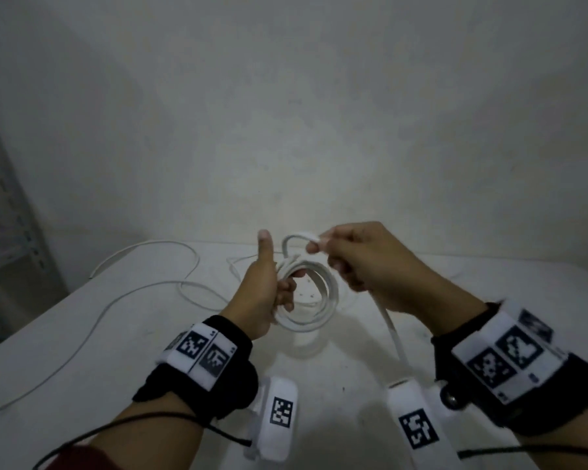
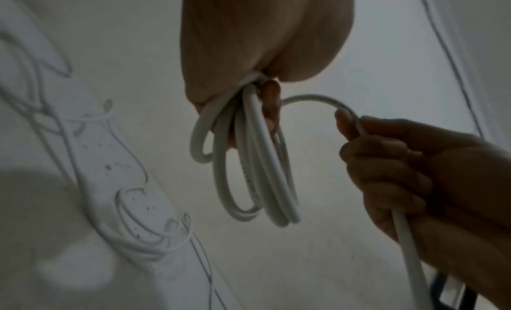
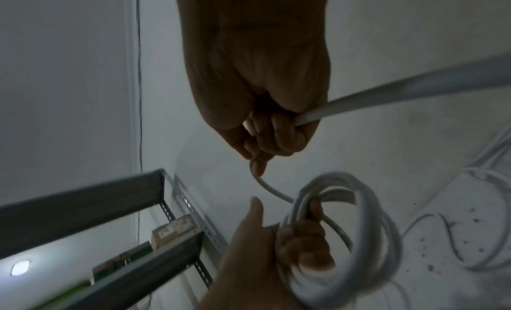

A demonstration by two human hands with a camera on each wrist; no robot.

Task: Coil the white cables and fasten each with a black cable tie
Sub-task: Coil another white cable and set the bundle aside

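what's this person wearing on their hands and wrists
Both hands are bare. The left wrist carries a black fabric band with a white strip of square black-and-white coded markers; the right wrist has the same. A white camera block with one marker hangs under each. Thin black cables trail back. A dark red sleeve shows at the left forearm.

Coil held above the bench, loose cable off at ten o'clock

The left hand [image 1: 258, 293] holds the coiled white round cable [image 1: 314, 293] above the white bench [image 1: 82, 334]; the right hand [image 1: 370, 262] is at its two o'clock. A thin loose white cable [image 1: 143, 286] lies at ten o'clock, and the metal shelving rack [image 1: 4, 232] stands at nine o'clock beyond the bench edge.
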